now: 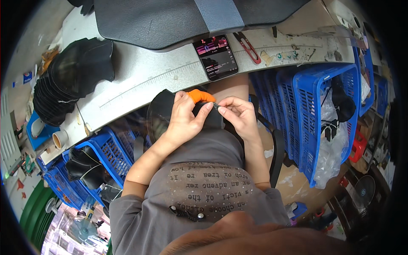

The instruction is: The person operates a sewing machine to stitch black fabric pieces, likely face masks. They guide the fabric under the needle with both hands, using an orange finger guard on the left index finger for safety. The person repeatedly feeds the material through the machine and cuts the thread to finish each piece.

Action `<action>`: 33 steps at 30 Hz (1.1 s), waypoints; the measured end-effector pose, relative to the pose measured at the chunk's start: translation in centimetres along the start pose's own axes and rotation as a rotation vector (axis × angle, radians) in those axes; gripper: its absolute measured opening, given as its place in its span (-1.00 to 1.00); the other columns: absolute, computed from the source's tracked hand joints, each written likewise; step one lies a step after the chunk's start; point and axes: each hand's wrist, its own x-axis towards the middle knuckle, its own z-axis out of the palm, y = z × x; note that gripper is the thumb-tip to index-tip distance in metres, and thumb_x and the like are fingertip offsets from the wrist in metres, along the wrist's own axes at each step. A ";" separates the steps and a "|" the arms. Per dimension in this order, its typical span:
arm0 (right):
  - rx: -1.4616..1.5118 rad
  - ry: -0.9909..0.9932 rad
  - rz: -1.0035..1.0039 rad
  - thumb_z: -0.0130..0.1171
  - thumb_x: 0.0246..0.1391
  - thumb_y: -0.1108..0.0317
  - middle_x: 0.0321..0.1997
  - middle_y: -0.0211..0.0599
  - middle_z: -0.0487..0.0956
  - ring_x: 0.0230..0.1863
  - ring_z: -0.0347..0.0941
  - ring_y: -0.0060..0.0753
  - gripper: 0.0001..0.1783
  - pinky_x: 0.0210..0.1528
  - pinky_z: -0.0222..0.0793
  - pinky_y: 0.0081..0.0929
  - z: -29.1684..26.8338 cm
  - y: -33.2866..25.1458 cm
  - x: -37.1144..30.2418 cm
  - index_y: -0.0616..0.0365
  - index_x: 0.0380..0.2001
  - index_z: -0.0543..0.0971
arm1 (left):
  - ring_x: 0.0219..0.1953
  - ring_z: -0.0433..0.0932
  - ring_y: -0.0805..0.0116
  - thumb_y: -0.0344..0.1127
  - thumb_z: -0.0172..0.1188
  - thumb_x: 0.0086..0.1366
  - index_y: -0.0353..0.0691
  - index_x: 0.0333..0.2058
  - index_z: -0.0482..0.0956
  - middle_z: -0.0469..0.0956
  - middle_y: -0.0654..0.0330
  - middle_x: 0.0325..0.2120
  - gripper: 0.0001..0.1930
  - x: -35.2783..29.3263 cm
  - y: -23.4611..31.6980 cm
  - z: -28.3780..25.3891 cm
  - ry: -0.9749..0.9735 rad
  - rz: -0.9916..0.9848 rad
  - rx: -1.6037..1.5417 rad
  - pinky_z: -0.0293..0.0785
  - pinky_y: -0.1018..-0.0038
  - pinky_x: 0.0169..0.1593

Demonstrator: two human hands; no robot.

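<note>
My left hand (185, 115) is closed in front of my lap, just off the table's near edge. An orange finger cover (201, 96) sits on its index finger. Facing it, my right hand (239, 114) pinches with thumb and index finger. Between the fingertips of both hands is the edge of a small dark piece (216, 106), mostly hidden, so its kind is unclear. A larger black leather-like piece (158, 114) lies on my lap under and beside my left hand.
On the white table (140, 91) with ruler markings lie a phone (216, 57), red-handled thread snips (248, 47), a stack of black curved pieces (72, 78) and a large black sheet (148, 23). Blue baskets (312, 123) stand at right, more blue crates (112, 148) at left.
</note>
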 end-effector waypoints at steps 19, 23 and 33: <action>-0.036 0.079 -0.009 0.18 0.14 0.61 -0.42 -0.43 0.58 -0.42 0.47 -0.73 -0.95 -0.38 0.39 -0.72 1.0 0.2 -0.4 0.38 -0.31 0.56 | -0.23 0.58 0.14 -0.47 0.38 0.04 -0.24 -0.31 0.67 0.64 0.14 -0.29 -0.81 0.4 1.0 -1.3 0.002 0.276 0.140 0.47 0.37 -0.10; -0.233 0.130 -0.139 0.19 0.09 0.64 -0.42 -0.38 0.59 -0.40 0.51 -0.69 -0.96 -0.34 0.44 -0.68 1.7 -0.1 -0.6 0.38 -0.35 0.57 | -0.24 0.57 0.16 -0.47 0.38 0.00 -0.23 -0.32 0.67 0.63 0.17 -0.31 -0.79 0.7 1.6 -1.8 -0.020 0.350 0.271 0.48 0.36 -0.13; -0.519 0.129 -0.273 0.22 -0.06 0.64 -0.50 -0.28 0.58 -0.48 0.54 -0.53 -0.93 -0.40 0.44 -0.62 2.1 -0.2 -0.9 0.33 -0.44 0.57 | -0.42 0.56 0.26 -0.39 0.37 0.00 -0.25 -0.35 0.69 0.65 0.20 -0.43 -0.82 1.0 2.5 -3.0 -0.196 0.409 0.407 0.53 0.39 -0.29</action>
